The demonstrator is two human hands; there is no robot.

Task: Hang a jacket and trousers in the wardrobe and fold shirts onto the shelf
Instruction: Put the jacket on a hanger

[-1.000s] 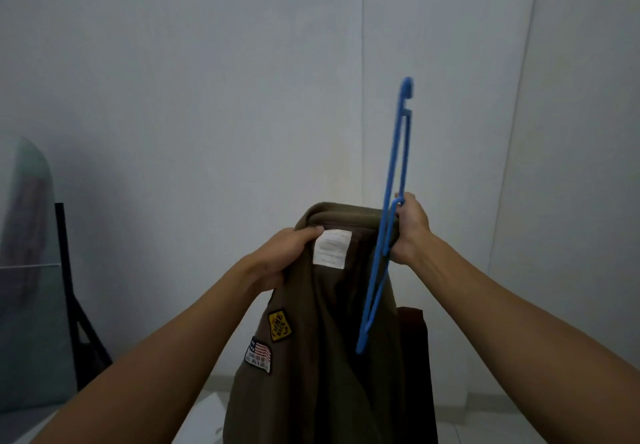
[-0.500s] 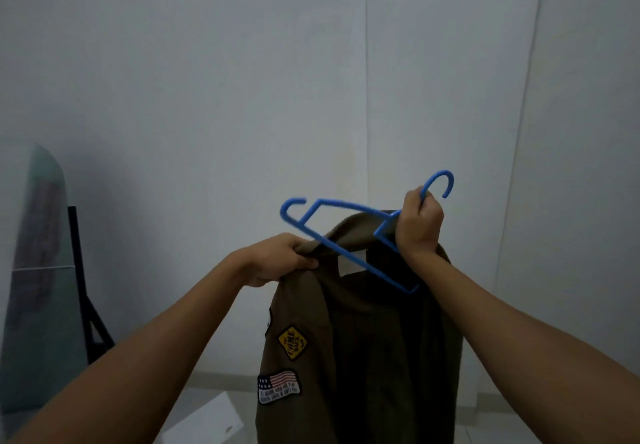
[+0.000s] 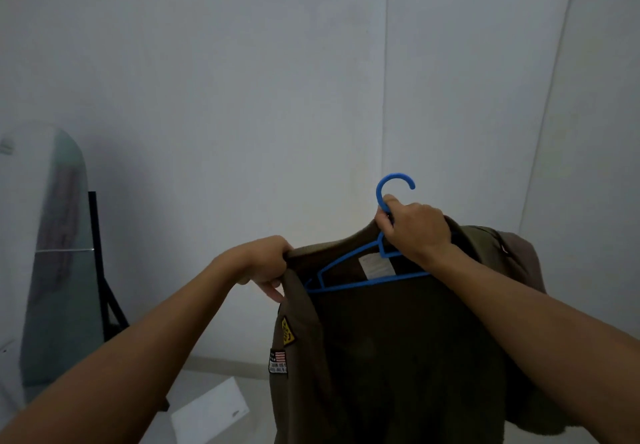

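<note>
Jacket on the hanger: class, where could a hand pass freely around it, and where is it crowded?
Free: the gap between the left hand and right hand, above the jacket collar; also left of the jacket, over the floor with the white sheet. Crowded: the blue hanger neck, which the right hand grips, and the left shoulder, which the left hand pinches.

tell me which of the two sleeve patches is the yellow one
The upper patch on the jacket sleeve, a yellow diamond below the left hand. The lower patch is a flag with red and white stripes.
</note>
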